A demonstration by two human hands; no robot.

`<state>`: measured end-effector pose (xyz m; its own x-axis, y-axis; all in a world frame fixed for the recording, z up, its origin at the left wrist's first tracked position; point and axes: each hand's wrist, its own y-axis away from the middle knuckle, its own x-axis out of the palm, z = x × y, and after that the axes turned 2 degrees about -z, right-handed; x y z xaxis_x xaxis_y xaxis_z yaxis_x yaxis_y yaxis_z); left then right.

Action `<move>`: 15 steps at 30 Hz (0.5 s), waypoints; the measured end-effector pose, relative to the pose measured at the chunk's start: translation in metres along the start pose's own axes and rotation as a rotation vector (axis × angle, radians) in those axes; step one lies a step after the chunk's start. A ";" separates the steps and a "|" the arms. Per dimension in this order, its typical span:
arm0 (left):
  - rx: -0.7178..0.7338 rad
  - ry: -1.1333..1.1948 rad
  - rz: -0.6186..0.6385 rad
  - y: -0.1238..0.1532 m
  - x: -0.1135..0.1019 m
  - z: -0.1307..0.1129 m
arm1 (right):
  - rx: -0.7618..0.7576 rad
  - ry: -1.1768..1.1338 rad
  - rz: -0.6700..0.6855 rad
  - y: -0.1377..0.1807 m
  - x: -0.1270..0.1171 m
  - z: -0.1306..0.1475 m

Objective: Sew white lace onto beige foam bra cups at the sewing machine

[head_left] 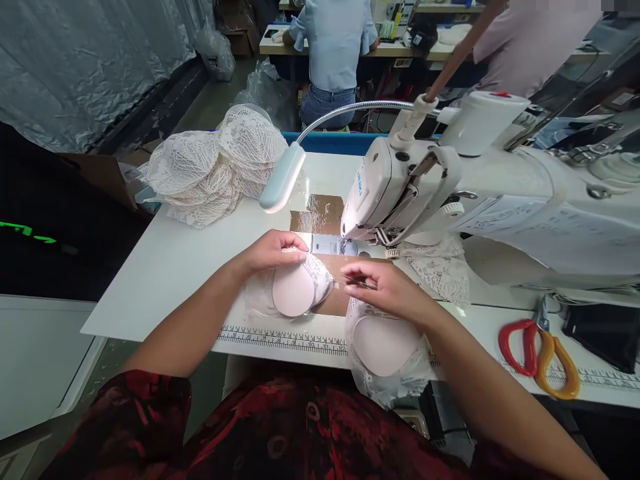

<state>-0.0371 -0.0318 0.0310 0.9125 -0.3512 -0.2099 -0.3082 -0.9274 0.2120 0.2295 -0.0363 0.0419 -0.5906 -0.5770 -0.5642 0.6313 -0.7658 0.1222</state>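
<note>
Your left hand (270, 253) holds the lace-edged cup (295, 292) under curled fingers, just near of the sewing machine (400, 193); your right hand (387, 288) pinches narrow just right of it

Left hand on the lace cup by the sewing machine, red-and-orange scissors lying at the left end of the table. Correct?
No: the scissors lie at the right end of the table, as the head view shows. The left hand is on the lace cup by the sewing machine.
</note>
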 end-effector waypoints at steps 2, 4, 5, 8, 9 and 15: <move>0.027 -0.011 0.031 -0.001 0.001 0.002 | 0.046 -0.083 -0.064 -0.014 0.012 0.000; 0.057 -0.024 0.051 -0.002 0.001 0.005 | 0.053 -0.137 -0.061 -0.026 0.024 0.000; 0.071 -0.029 0.062 -0.002 0.001 0.006 | 0.048 -0.137 -0.056 -0.030 0.028 0.000; 0.112 -0.059 0.117 -0.001 0.000 0.008 | 0.049 -0.100 -0.085 -0.035 0.036 -0.001; 0.130 -0.087 0.134 0.000 0.001 0.008 | 0.053 -0.107 -0.104 -0.034 0.036 -0.002; 0.270 -0.372 0.036 0.001 0.018 0.003 | 0.020 -0.252 -0.138 -0.029 0.037 -0.006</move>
<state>-0.0215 -0.0397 0.0249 0.7563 -0.3608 -0.5457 -0.4423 -0.8966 -0.0202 0.1920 -0.0335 0.0124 -0.7782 -0.5174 -0.3561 0.5279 -0.8460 0.0755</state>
